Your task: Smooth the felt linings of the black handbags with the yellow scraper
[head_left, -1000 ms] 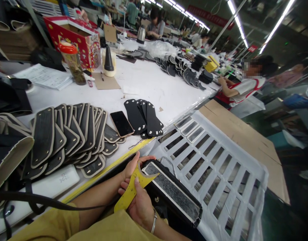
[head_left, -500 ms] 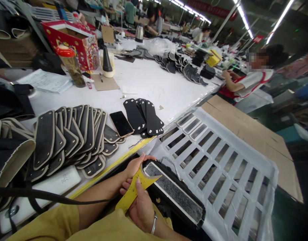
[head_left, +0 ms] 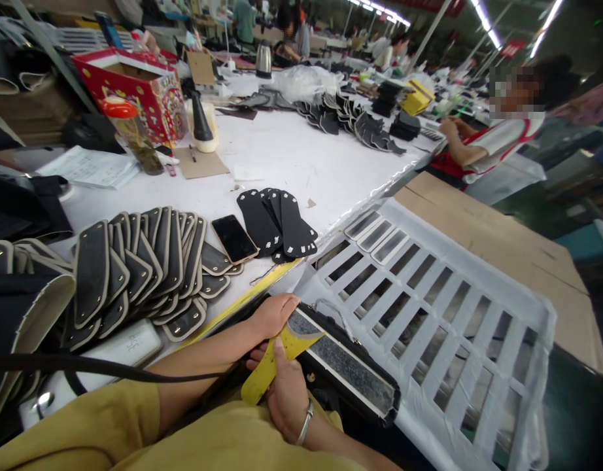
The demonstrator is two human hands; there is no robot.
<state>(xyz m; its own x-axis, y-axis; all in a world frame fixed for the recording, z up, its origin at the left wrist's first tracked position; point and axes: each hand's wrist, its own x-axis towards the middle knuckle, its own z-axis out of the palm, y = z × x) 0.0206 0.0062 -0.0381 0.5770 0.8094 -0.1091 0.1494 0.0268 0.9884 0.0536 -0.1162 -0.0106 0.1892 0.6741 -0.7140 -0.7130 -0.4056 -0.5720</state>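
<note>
A long black bag (head_left: pixel 331 379) lies across my lap, its narrow face showing a speckled grey panel (head_left: pixel 353 366) with a pale border. My left hand (head_left: pixel 276 315) is closed over the end of the bag nearest the table; its fingertips are mostly hidden. Held in my right hand (head_left: pixel 288 387) is a flat yellow scraper (head_left: pixel 272 369) with a curved, pointed end. The thumb presses on its face, and its curved end lies over the grey panel near my left hand. A black strap (head_left: pixel 110 367) runs across my left forearm.
On the white table (head_left: pixel 276 154) are stacked black pieces with pale edges (head_left: pixel 139 261), a phone (head_left: pixel 234 238), black strips (head_left: pixel 276 222) and a tea bottle (head_left: pixel 132 137). A white slatted crate (head_left: pixel 439 314) stands at right. Beyond it sits a co-worker (head_left: pixel 492 140).
My right hand and the yellow scraper have shifted slightly right and up over the panel. My left hand has moved right and curled over the bag's end. The view has tilted a little.
</note>
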